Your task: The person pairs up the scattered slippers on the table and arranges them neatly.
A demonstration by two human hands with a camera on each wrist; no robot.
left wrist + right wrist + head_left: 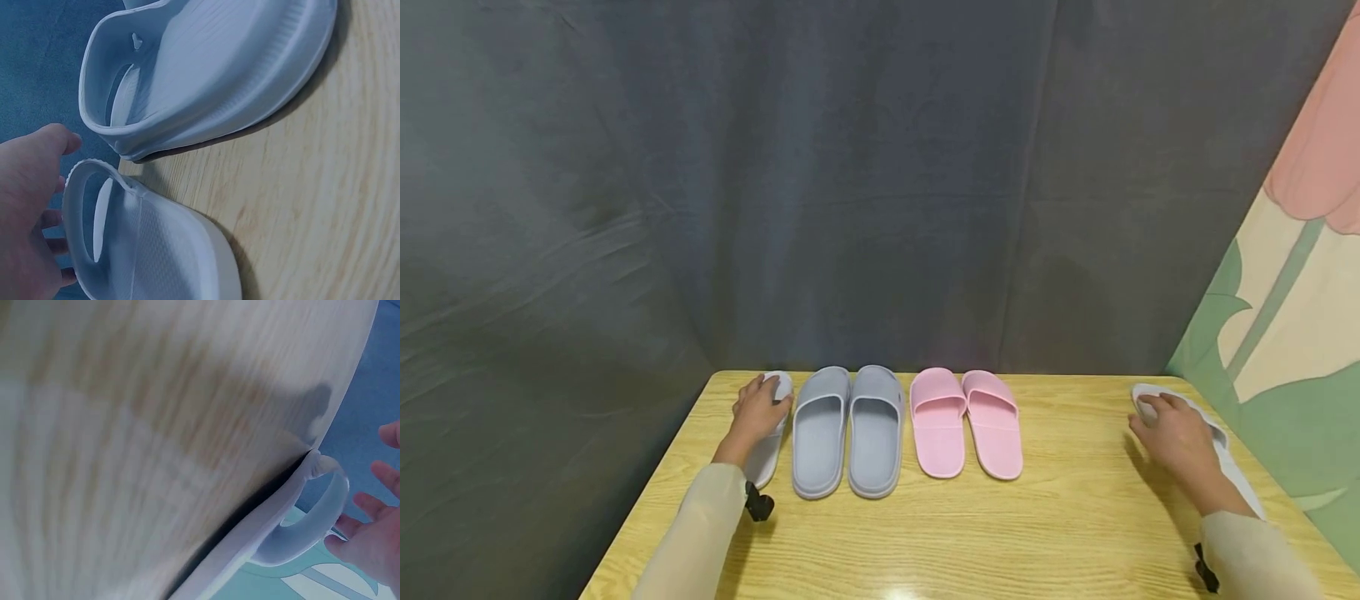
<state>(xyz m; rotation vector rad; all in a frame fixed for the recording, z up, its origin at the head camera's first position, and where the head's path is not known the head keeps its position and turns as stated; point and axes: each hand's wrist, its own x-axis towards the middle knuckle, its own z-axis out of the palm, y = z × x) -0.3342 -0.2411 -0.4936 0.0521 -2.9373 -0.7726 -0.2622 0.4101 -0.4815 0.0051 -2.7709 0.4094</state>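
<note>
At the left end of the table, my left hand (pixel 760 414) is over the strap end of a white slipper (pixel 765 460). The left wrist view has the thumb apart from that slipper (pixel 175 250) and the fingers beside its strap. Far to the right, my right hand (pixel 1183 437) hovers at the strap of another white slipper (pixel 1236 477). Its fingers (pixel 370 505) are spread in the right wrist view, with the lower ones close to the strap (pixel 312 528); whether they touch it I cannot tell. Part of each white slipper is hidden under a hand.
Two grey slippers (pixel 821 454) (pixel 874 454) stand side by side just right of my left hand. Two pink slippers (pixel 940 450) (pixel 996 450) lie beside them on the wooden table (pixel 1075 517). A dark curtain (pixel 865 183) hangs behind; a flower-patterned wall (pixel 1307 333) borders the right.
</note>
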